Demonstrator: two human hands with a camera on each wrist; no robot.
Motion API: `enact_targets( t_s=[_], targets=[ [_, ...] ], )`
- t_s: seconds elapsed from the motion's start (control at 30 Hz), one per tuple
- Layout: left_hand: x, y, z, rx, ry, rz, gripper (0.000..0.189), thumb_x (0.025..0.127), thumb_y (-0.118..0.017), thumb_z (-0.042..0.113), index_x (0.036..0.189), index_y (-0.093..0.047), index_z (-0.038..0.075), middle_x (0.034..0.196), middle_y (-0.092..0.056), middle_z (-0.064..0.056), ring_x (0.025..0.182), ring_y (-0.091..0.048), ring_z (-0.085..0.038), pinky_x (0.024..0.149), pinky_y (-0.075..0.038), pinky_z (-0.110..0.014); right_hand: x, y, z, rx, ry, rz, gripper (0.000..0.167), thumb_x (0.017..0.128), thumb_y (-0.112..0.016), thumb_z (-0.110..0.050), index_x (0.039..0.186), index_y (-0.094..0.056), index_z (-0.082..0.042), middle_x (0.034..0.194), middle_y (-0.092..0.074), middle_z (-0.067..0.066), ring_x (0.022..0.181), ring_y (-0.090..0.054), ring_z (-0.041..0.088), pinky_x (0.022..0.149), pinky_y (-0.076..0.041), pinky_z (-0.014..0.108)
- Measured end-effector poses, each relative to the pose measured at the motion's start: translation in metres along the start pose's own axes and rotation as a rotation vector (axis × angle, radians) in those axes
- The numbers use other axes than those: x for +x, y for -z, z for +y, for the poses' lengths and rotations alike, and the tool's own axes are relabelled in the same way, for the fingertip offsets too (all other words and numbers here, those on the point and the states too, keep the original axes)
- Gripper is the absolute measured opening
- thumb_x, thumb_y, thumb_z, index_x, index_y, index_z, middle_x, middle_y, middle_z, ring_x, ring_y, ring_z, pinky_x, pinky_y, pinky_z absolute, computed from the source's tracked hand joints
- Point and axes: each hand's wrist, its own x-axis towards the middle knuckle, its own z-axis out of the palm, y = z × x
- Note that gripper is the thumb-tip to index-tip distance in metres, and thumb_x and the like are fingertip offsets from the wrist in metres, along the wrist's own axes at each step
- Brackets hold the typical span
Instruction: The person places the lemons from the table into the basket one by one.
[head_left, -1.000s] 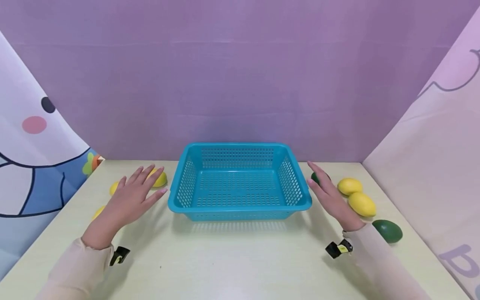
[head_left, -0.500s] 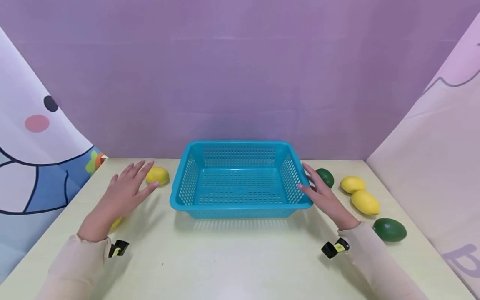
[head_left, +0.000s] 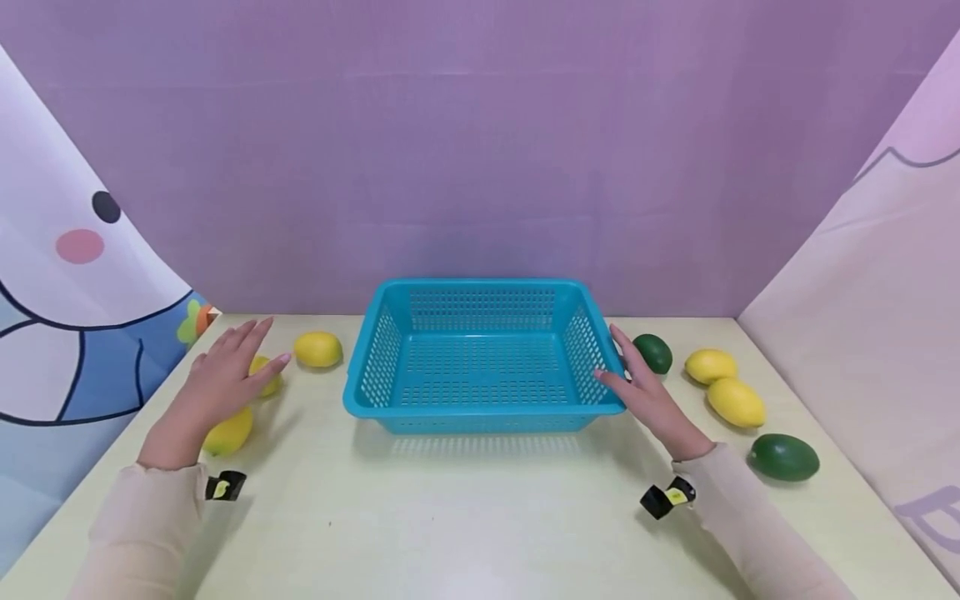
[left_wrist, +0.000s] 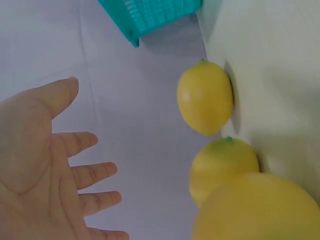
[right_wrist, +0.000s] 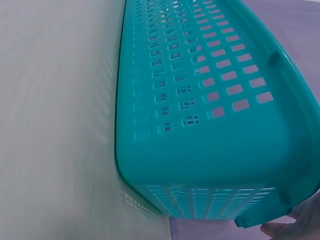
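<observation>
Left hand (head_left: 217,382) drifted further toward 9 o'clock, fingers spread, empty, near lemons (head_left: 318,349); right hand (head_left: 651,402) pinches basket (head_left: 483,411) at 3 o'clock: one-handed hold.

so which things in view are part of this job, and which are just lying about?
Likely in the job:
blue basket, right hand on its rim
rear left lemon, middle left lemon, front left lemon, all near the left hand

Apparently just lying about, untouched:
rear right lemon, front right lemon
rear green fruit, front green fruit
</observation>
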Motion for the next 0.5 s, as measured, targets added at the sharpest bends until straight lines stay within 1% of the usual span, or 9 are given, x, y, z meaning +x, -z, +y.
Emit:
enact_targets(
  t_s=[0.13, 0.27, 0.4, 0.5],
  targets=[
    [0.001, -0.003, -0.008, 0.001, 0.029, -0.023, 0.079, 0.097, -0.036, 0.054, 0.151, -0.007, 0.004, 0.148, -0.013, -0.035, 0.134, -0.009, -0.054, 0.095, -0.008, -0.078, 0.001, 0.000, 0.003, 0.009, -0.013, 0.011, 0.075, 0.098, -0.049, -0.027, 0.153, 0.003, -0.024, 0.157, -0.007, 0.014, 0.133, -0.027, 0.047, 0.094, -0.040, 0.061],
    [-0.003, -0.006, -0.018, 0.009, 0.040, -0.036, 0.080, 0.097, -0.036, 0.055, 0.150, -0.008, 0.002, 0.146, -0.014, -0.037, 0.132, -0.011, -0.056, 0.094, -0.010, -0.078, 0.001, -0.002, 0.005, 0.036, -0.027, 0.004, 0.076, 0.098, -0.049, -0.028, 0.152, 0.004, -0.022, 0.158, -0.001, 0.009, 0.135, -0.024, 0.045, 0.097, -0.037, 0.061],
    [-0.006, -0.005, -0.025, 0.003, 0.038, -0.042, 0.080, 0.097, -0.037, 0.052, 0.150, -0.007, 0.000, 0.145, -0.014, -0.038, 0.130, -0.012, -0.057, 0.093, -0.011, -0.078, 0.000, -0.003, 0.005, 0.063, -0.042, -0.001, 0.076, 0.098, -0.048, -0.028, 0.152, 0.005, -0.021, 0.157, -0.005, 0.014, 0.134, -0.026, 0.045, 0.097, -0.037, 0.060],
    [-0.008, -0.005, -0.030, -0.019, 0.052, -0.057, 0.081, 0.097, -0.038, 0.052, 0.150, -0.004, 0.000, 0.146, -0.011, -0.039, 0.131, -0.010, -0.058, 0.094, -0.010, -0.077, 0.000, -0.003, 0.004, 0.081, -0.056, -0.004, 0.075, 0.099, -0.046, -0.028, 0.152, 0.006, -0.022, 0.155, -0.010, 0.018, 0.133, -0.028, 0.046, 0.098, -0.037, 0.060]
  ],
)
